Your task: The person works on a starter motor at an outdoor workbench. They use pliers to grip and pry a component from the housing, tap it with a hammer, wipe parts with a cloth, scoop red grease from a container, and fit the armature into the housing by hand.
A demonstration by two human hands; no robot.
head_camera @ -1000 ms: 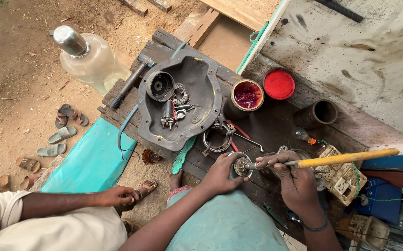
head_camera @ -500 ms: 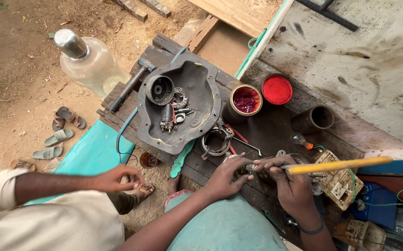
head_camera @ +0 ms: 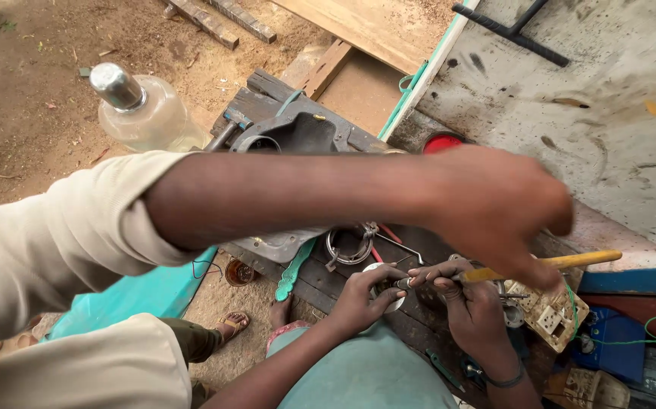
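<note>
Left hand (head_camera: 359, 301) pinching round metal part (head_camera: 385, 295); right hand (head_camera: 478, 314) gripping yellow-handled screwdriver (head_camera: 562, 262). Co-worker's arm (head_camera: 305, 193) across, hiding most of grey casing (head_camera: 297, 133); glass bottle (head_camera: 146, 113) beyond.

A clear glass bottle (head_camera: 142, 110) with a metal cap lies on the dirt ground (head_camera: 32, 113). Wooden planks (head_camera: 366, 30) rest above the dark bench. A grey metal casing (head_camera: 297, 132) sits there, a wire ring clamp (head_camera: 347, 246) near it, a blue box (head_camera: 615, 344) far right.
</note>
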